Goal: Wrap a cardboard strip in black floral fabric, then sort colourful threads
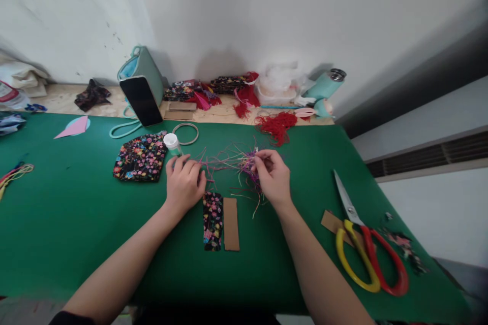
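My right hand (273, 175) pinches a tangled bundle of purple, pink and cream threads (249, 163) between thumb and fingers. Loose strands fan out from it to the left, across the green tabletop. My left hand (185, 180) lies palm down by the pink strand ends, its fingers somewhat apart; their undersides are hidden. Just beyond its fingertips stands a small white-capped bottle (172, 143). Between my hands, nearer to me, a floral fabric strip (212, 221) lies alongside a brown cardboard strip (231, 224).
Large scissors (356, 236) with yellow and red handles rest at the right over cardboard. Floral fabric (140, 158) and a ring (185, 133) lie left of centre. A phone (141, 101) leans on a teal pouch. Red threads (277, 126) and a teal flask (327, 85) are along the back.
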`<state>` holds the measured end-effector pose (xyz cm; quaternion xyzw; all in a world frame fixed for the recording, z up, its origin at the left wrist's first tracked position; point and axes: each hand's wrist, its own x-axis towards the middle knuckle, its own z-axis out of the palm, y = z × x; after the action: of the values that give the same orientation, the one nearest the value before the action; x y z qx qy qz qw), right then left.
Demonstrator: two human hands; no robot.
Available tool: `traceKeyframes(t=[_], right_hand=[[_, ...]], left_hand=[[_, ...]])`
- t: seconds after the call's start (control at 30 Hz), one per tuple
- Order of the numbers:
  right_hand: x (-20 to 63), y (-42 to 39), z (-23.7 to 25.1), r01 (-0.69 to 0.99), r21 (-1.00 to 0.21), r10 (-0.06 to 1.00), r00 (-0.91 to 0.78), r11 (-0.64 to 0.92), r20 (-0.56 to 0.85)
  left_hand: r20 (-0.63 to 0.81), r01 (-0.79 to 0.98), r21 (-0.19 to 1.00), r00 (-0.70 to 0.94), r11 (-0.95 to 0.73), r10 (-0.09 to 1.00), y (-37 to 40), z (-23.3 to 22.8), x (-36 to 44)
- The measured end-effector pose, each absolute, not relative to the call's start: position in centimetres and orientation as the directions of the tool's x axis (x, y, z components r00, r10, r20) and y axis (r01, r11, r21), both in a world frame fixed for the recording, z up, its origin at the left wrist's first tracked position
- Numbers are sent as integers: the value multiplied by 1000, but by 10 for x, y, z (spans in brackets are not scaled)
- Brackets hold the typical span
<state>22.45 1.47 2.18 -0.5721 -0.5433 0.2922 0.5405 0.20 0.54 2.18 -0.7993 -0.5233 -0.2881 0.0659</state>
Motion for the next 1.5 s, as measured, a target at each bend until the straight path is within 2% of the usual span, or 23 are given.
traceKeyframes(t=[0.13,0.4,0.47,0.53,0.63,0.73,0.8,1.0,1.2,1.37,1.5], right_hand=[[224,13,24,359,-914,938,209,190,278],[218,7,27,445,-856,958,-16,263,286],[215,5,28,449,-848,957,-61,280,283],[213,3,28,455,-835,950,-110,309,291],[209,1,29,464,-809,933,-184,360,309],[207,0,31,456,-793,914,-244,404,325],[206,0,31,447,-787,903,-268,425,336],[207,-1,33,467,-775,903,-267,426,336],[210,-1,33,460,-806,928,-182,374,327],[215,4,33,319,-920,966,46,229,256],[221,9,32,211,-964,947,241,161,211]], left_hand=[[532,869,173,313,-463,787,5,23,2],[554,830,203,340,-520,760,2,24,5],[550,759,300,357,-578,755,1,21,7],[530,649,450,358,-613,769,0,17,10],[431,513,641,376,-571,820,-3,12,17],[342,417,756,406,-505,847,-6,9,22],[337,368,787,414,-494,845,-6,7,24],[407,405,728,394,-553,824,-2,8,22],[489,459,652,354,-603,797,2,7,18],[566,542,537,336,-646,753,7,7,12],[602,630,439,322,-640,730,10,9,5]])
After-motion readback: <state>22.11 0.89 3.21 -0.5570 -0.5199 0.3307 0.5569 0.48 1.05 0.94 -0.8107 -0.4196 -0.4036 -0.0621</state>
